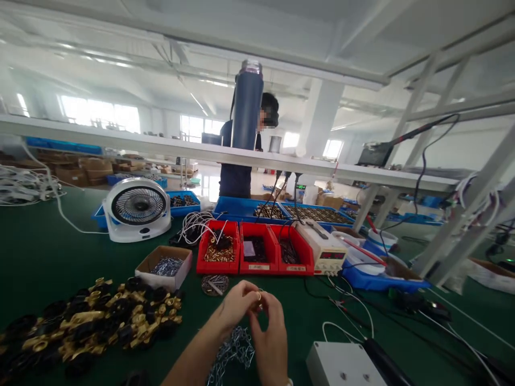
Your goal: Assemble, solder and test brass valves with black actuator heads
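My left hand and my right hand meet above the green table, fingertips pinched together on a small brass ring. Below them lies a heap of small silver metal clips. To the left spreads a pile of black and brass parts. Just beyond my hands sits a small round dish of metal bits.
A cardboard box of clips, three red bins, a white fan, blue trays, a power supply and a white box stand around. A person stands behind the shelf, near a dark bottle.
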`<action>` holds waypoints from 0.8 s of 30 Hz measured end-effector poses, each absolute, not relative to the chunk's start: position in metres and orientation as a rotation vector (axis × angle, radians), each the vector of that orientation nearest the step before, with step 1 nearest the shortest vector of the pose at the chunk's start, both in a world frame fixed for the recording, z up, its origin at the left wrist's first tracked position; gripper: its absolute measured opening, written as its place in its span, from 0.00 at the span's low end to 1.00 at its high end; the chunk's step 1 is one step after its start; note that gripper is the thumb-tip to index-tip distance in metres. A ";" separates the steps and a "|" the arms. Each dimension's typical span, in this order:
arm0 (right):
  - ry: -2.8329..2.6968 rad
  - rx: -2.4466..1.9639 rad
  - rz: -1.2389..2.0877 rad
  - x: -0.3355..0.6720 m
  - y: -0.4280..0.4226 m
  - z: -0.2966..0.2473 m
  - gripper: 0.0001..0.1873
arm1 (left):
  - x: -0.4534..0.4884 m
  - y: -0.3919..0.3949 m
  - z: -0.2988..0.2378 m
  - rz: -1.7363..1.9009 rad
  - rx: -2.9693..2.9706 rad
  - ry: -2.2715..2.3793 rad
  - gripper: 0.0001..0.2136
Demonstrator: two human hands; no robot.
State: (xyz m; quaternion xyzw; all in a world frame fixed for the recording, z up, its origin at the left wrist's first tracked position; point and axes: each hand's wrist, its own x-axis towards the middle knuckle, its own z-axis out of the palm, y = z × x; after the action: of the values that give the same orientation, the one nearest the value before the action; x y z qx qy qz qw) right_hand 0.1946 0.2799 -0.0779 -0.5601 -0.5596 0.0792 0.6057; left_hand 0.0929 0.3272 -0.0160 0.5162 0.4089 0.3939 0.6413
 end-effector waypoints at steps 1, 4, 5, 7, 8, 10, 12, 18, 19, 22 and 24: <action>-1.280 -1.293 0.198 0.195 0.279 -0.076 0.15 | 0.092 0.326 -0.015 0.902 1.209 0.919 0.10; -1.219 -1.272 0.234 0.194 0.274 -0.064 0.16 | 0.083 0.318 -0.005 0.898 1.326 0.851 0.14; -1.195 -1.254 0.248 0.194 0.270 -0.058 0.16 | 0.079 0.312 0.001 0.890 1.355 0.821 0.16; -1.143 -1.182 0.286 0.191 0.260 -0.045 0.17 | 0.070 0.298 0.016 0.880 1.414 0.756 0.20; -1.118 -1.130 0.304 0.189 0.254 -0.037 0.19 | 0.065 0.289 0.024 0.887 1.445 0.718 0.23; -1.082 -1.022 0.320 0.186 0.241 -0.022 0.21 | 0.057 0.273 0.040 0.940 1.580 0.639 0.25; -1.085 -0.971 0.314 0.184 0.228 -0.007 0.22 | 0.050 0.259 0.052 1.004 1.687 0.576 0.23; -1.108 -0.952 0.363 0.181 0.203 0.019 0.19 | 0.044 0.234 0.064 1.093 1.896 0.576 0.26; -1.097 -0.930 0.389 0.181 0.201 0.021 0.19 | 0.044 0.233 0.064 1.112 1.925 0.580 0.27; -1.052 -0.871 0.486 0.181 0.199 0.025 0.20 | 0.046 0.232 0.065 1.173 2.007 0.571 0.26; -1.040 -0.845 0.541 0.181 0.198 0.027 0.20 | 0.046 0.232 0.067 1.187 2.040 0.557 0.25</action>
State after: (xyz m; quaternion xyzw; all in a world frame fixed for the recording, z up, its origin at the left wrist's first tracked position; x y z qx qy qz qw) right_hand 0.1809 0.1985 0.0271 -0.3865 -0.4761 0.2475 0.7501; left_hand 0.0461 0.2323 0.0670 0.7879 0.2151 0.4583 0.3506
